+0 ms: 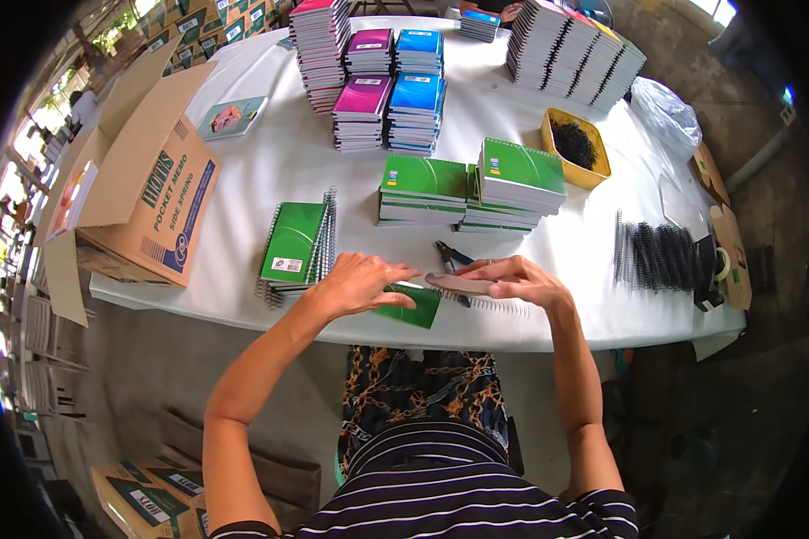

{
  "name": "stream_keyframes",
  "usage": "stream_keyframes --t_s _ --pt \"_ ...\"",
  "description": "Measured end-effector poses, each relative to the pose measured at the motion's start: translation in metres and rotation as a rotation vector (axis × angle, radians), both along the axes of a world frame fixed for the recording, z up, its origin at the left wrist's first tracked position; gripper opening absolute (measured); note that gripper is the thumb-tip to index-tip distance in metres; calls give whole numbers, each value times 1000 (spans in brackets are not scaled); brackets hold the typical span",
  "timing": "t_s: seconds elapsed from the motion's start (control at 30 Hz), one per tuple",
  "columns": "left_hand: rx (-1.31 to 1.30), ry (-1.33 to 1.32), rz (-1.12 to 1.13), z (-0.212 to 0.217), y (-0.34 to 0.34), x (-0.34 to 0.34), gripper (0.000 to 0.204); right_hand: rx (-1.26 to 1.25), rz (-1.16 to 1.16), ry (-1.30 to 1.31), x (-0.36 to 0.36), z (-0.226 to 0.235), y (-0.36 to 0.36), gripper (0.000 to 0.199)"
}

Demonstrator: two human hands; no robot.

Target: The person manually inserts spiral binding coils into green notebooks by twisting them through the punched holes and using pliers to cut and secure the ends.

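- Left hand [360,286] lies at the ten o'clock side of the small green notebook [418,312], which is at the near edge of the white tabletop [584,251]. Its fingers are stretched and the thumb is spread apart over the cover; how strongly it presses, I cannot tell.
- Right hand [523,283], at two o'clock of the notebook, pinches a flat greyish-brown piece [463,286] between fingers and thumb.
- Below this hand, the wire coil [503,308] reaches out toward three o'clock. I judge that it goes into the notebook's holes, although these are too small to see.
- For good work, the coil should lie in one line with the notebook edge; if its free end sags, the turns may miss holes.
- It is better to press the pages even, but not so hard that the coil cannot turn.
- Light, equal pressure seems safer, because thin wire can bend.
- Pliers [459,259] lie close, at one o'clock; the coil should not catch on them.
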State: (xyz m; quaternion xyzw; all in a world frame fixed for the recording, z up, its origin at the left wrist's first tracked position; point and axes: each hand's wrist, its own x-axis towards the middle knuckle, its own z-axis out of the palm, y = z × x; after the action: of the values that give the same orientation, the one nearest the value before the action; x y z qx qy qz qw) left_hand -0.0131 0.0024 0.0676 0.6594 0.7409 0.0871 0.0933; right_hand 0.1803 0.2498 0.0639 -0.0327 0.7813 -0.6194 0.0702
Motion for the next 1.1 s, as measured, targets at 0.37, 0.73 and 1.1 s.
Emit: stream_keyframes --t_s 0.37,0.73,1.1 --pt "-31 -24 9 7 -12 2 41 -19 115 21 -4 5 4 63" --pt "-64 66 61 0 -6 -11 56 180 36 -97 -19 8 -11 66" --pt "33 81 158 -7 -10 -14 53 123 20 -36 -31 3 -13 53"
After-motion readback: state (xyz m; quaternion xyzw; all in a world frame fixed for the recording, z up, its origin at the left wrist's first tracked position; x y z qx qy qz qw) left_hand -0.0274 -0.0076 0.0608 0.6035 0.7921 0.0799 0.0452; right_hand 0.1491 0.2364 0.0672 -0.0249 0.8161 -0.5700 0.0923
